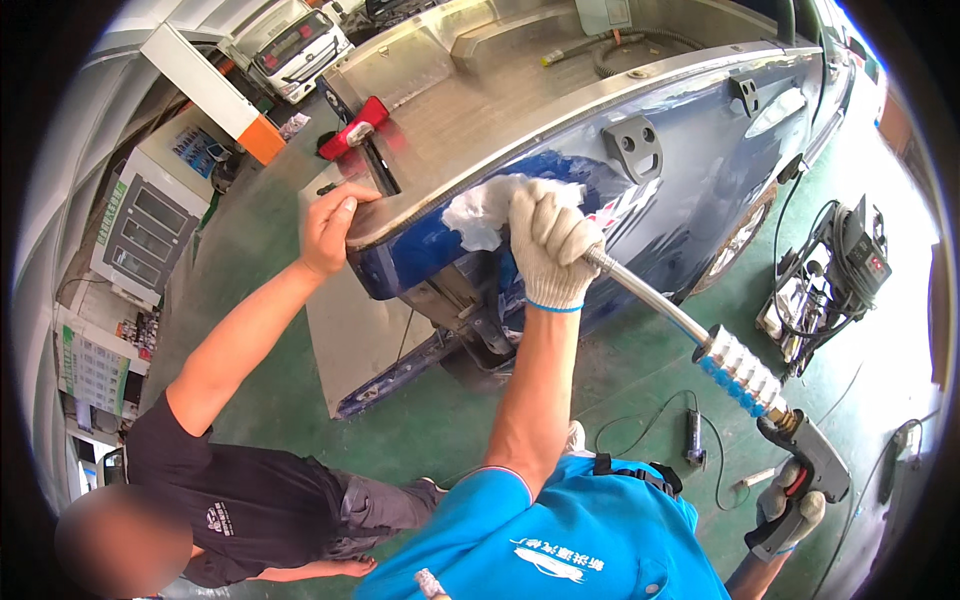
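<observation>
My left hand point(552, 245), in a knitted white glove, is closed round the front end of a long metal rod, close against the pickup's blue rear side panel point(410, 250). The rod belongs to a slide-hammer dent puller point(655, 300) with a ribbed silver-and-blue weight point(740, 370). At its other end, my gloved right hand point(795, 508) is wrapped round the grey pistol grip point(815, 455). Whitish filler point(482, 212) covers the panel beside my left hand. The rod's tip is hidden by my glove.
A co-worker in a black shirt point(260, 490) rests a bare hand point(332, 228) on the truck bed's corner. A wheeled machine with coiled cables point(855, 265) stands at right. Cables and a slim dark tool point(694, 435) lie on the green floor.
</observation>
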A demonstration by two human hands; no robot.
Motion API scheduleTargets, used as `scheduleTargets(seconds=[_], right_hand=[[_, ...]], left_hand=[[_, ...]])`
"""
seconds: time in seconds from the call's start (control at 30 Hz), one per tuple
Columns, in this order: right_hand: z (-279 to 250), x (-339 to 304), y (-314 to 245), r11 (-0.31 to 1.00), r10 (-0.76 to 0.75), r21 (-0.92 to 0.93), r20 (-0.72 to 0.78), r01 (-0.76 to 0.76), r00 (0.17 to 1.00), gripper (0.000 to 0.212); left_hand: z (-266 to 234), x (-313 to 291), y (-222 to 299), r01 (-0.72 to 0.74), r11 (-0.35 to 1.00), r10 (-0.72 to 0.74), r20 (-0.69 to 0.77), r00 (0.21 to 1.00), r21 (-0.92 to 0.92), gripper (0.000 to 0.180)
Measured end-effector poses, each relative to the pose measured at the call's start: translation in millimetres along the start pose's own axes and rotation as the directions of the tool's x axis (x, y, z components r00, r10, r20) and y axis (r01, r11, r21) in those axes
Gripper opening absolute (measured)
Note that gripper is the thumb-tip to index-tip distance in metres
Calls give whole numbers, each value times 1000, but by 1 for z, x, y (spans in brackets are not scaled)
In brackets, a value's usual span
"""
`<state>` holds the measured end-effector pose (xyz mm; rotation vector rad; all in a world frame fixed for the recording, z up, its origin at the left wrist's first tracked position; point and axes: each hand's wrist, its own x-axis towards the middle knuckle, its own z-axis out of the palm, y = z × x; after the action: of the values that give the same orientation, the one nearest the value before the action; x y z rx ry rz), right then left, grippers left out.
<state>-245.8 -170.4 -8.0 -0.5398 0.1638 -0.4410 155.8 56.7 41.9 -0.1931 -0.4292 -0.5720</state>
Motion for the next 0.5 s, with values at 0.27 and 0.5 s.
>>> scheduleTargets(seconds=[0.27, 0.5], right_hand=[[-51, -3, 18, 995, 74, 75, -39, -71, 997, 66], [-35, 5, 24, 992, 96, 83, -21, -94, 995, 54]], left_hand=[[5, -11, -3, -66, 759, 476, -482, 736, 648, 15], [6, -9, -2, -12, 707, 490, -477, 730, 707, 16]])
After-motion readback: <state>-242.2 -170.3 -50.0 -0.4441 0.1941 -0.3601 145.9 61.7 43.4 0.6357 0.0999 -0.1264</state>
